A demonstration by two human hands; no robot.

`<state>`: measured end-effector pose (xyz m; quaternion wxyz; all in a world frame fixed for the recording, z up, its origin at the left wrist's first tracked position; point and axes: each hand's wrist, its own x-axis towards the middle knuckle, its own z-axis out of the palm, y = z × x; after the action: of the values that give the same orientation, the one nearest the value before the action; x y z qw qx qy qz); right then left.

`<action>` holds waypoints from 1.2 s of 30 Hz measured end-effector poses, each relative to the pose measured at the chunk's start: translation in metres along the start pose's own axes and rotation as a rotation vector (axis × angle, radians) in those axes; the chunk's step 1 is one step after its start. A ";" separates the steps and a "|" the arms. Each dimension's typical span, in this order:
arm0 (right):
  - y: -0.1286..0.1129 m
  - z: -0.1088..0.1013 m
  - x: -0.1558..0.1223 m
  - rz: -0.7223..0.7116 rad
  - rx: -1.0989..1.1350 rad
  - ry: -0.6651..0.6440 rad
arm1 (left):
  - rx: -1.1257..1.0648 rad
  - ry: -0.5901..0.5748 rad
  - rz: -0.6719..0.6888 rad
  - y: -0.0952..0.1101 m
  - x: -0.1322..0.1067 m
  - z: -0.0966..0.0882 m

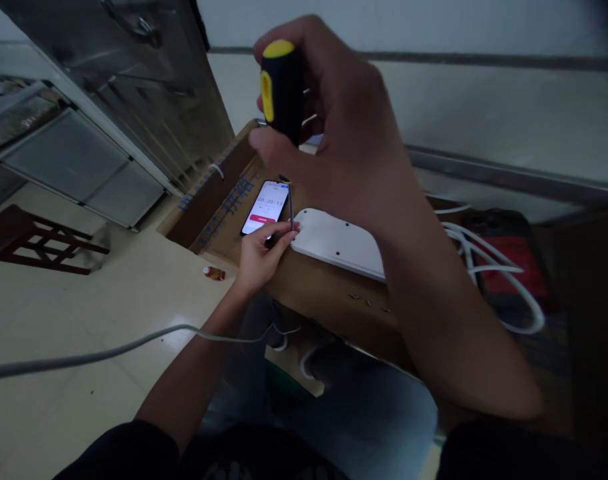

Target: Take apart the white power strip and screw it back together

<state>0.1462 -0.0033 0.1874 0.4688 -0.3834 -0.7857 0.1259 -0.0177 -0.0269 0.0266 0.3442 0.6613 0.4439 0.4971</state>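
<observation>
My right hand is raised close to the camera, its fingers wrapped around the black and yellow handle of a screwdriver. The thin metal shaft points down to the left corner of a white flat panel, which has several dark screw holes. At that corner my left hand pinches the lower end of the shaft between thumb and fingers. Its fingertips hide the tip, so I cannot tell whether a screw is there. My right forearm covers the panel's right part.
A phone showing a timer lies on the cardboard surface beside the panel. Several small screws lie in front. White cable coils at right over a red and black item. A wooden stool and small bottle are on the floor.
</observation>
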 end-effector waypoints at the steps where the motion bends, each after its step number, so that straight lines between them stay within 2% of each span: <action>1: 0.001 0.001 0.001 0.034 -0.019 0.003 | -0.002 0.020 -0.008 0.000 0.000 0.000; 4: 0.003 0.003 0.005 0.142 -0.111 0.038 | 0.018 0.045 -0.012 -0.002 0.000 0.001; 7: 0.003 0.003 0.008 0.181 -0.142 0.067 | 0.055 0.029 0.021 -0.002 -0.003 -0.001; 13: 0.000 0.002 0.005 0.095 0.050 0.024 | 0.113 -0.026 0.096 -0.001 -0.003 -0.005; 16: -0.001 0.003 0.004 0.118 -0.012 -0.024 | 0.105 -0.004 0.054 -0.001 -0.002 -0.005; 21: -0.002 0.001 0.004 0.178 -0.108 -0.022 | 0.092 0.014 0.009 -0.002 -0.003 -0.004; 33: 0.011 0.001 0.002 0.024 -0.022 -0.044 | 0.144 -0.037 0.111 0.001 -0.003 -0.006; 36: 0.005 -0.001 0.001 0.060 0.072 -0.077 | 0.132 -0.021 0.083 -0.002 -0.003 -0.005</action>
<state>0.1494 0.0000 0.1861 0.4477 -0.3844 -0.7864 0.1826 -0.0236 -0.0286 0.0257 0.2836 0.7056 0.4443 0.4736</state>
